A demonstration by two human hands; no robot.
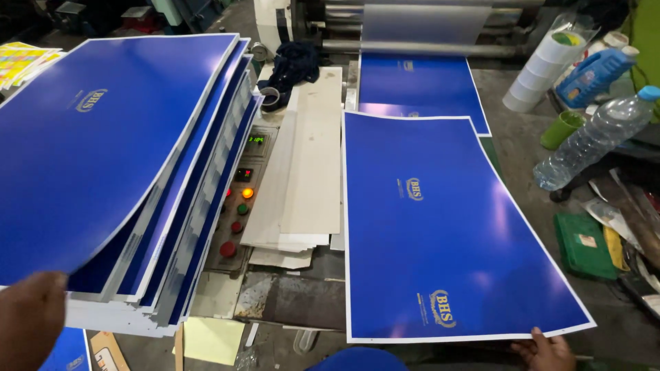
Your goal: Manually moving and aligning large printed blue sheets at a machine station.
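Blue printed sheet [440,227], glossy with a thin white border and small gold emblems, lies flat just right of the control panel [240,199], its far end overlapping a second blue sheet [419,86] coming off the machine rollers [412,27]. The right hand [546,350] pinches its near edge, fingers curled over the border. The left hand [31,319], left of the panel, lifts the top of a stack of blue sheets [117,158]; its fingers are hidden, so their spread cannot be told. A one-corner pull could skew or crease the sheet, and the bowed stack could slide onto the panel's buttons.
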